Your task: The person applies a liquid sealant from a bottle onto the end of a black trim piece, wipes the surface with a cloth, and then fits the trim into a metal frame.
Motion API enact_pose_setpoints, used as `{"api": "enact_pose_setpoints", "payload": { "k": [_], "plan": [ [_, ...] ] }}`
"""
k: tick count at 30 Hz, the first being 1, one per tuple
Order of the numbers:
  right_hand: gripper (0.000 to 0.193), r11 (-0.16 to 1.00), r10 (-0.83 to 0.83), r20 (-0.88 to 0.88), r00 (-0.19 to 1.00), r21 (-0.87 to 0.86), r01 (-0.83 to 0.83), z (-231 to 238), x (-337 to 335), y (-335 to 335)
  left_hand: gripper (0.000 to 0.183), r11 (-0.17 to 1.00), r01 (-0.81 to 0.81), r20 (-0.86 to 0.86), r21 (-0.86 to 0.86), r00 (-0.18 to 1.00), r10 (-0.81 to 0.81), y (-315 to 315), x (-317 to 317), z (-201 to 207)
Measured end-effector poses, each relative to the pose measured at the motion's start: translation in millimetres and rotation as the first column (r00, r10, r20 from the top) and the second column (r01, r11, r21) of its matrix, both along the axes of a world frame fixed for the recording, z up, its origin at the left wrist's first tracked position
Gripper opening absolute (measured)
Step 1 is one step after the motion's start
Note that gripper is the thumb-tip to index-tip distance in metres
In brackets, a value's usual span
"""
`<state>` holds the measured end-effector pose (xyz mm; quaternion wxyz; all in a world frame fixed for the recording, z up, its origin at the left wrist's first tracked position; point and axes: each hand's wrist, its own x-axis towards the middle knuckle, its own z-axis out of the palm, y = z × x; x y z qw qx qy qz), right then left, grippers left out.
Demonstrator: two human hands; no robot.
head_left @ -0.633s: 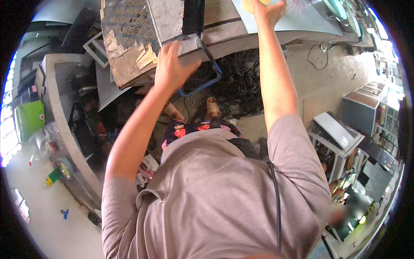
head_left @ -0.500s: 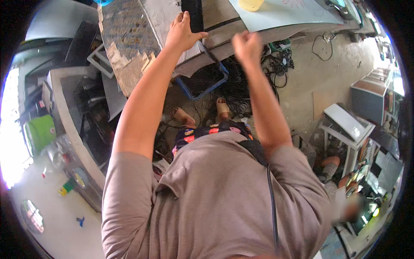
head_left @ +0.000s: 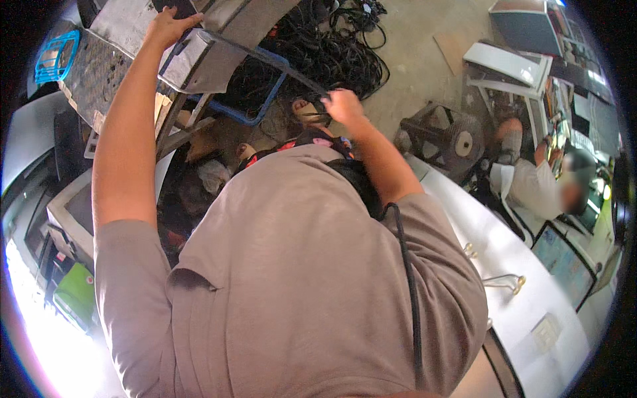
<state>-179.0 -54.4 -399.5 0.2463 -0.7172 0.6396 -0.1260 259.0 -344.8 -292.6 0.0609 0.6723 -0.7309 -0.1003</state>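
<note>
My left hand (head_left: 167, 30) rests at the upper left on a dark flat piece (head_left: 182, 8) on the grey work surface (head_left: 126, 25). Its thumb points away from its fingers. From beside that hand a long dark strap (head_left: 265, 61) slants down to the right, pulled taut. My right hand (head_left: 344, 107), a little blurred, is closed on the strap's lower end in front of my body. A grey box-like edge (head_left: 192, 63) juts out below the left hand.
Black cables (head_left: 332, 46) lie heaped on the floor beside a blue metal frame (head_left: 269, 99). A fan (head_left: 448, 139) stands at the right, near a seated person (head_left: 531, 179). Behind my right arm is a white panel (head_left: 464, 212). A blue basket (head_left: 56, 56) sits far left.
My right hand has drawn back toward my body, with the strap now stretched out behind it. My view and body have turned rightward; the left hand stays on the work surface.
</note>
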Motion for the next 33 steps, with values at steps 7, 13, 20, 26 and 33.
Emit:
{"api": "enact_pose_setpoints", "payload": {
  "k": [7,13,20,26,33],
  "plan": [
    [0.058,0.974,-0.146,-0.376,0.915,0.105,0.199,64,-185,78,0.084,1.0,-0.004,-0.004,-0.002,1.0,0.004,4,-21,14],
    [0.035,0.839,-0.249,0.178,0.952,0.531,0.121,296,-228,77,0.114,0.944,0.113,0.036,0.31,0.991,-0.131,-29,-2,15],
    [0.027,0.786,-0.496,-0.576,0.65,-0.617,0.053,416,-167,39,0.118,0.999,0.012,-0.021,0.038,1.0,-0.011,-27,7,-18],
    [0.025,0.718,-0.284,-0.583,0.761,-0.656,-0.234,380,-216,38,0.11,0.998,-0.057,0.022,0.028,0.998,0.056,-10,-19,-3],
    [0.012,0.997,0.071,-0.163,0.984,0.047,-0.064,254,-216,102,0.104,0.993,-0.106,0.088,0.044,0.991,0.102,14,-30,23]
  ]
}}
